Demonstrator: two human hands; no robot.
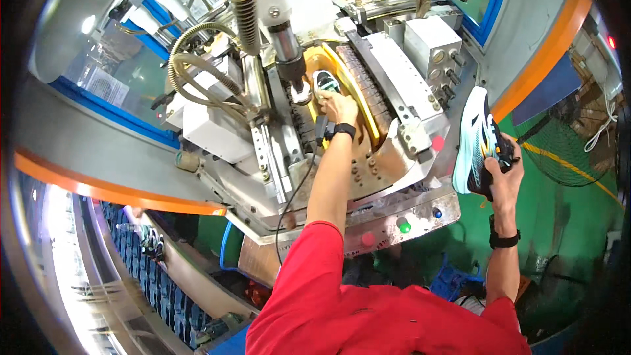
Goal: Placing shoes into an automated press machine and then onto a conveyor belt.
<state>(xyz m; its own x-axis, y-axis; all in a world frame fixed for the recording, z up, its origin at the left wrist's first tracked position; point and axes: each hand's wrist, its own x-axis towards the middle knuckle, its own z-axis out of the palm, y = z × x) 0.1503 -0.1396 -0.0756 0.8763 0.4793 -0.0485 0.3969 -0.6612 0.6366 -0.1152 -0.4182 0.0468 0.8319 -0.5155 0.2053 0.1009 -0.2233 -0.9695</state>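
My left hand (338, 108) reaches into the press between its yellow pads, its fingers closed on a sneaker (325, 81). That sneaker shows black, white and pale green; much of it is hidden by the hand and the press. Above it stands a metal ram (287, 49) with a dark lower end. At the right, outside the machine, my right hand (505, 181) grips a second sneaker (474, 141) by its black upper. This one is held toe up, its thick mint and white sole facing left. Each wrist wears a black band.
The yellow pads (368, 102) line the press cavity. Metal blocks (430, 46) and ribbed hoses (190, 59) flank it. Green and blue buttons (405, 228) sit on the front panel. A black cable hangs by my left arm. A mesh fan guard (565, 148) stands at the right.
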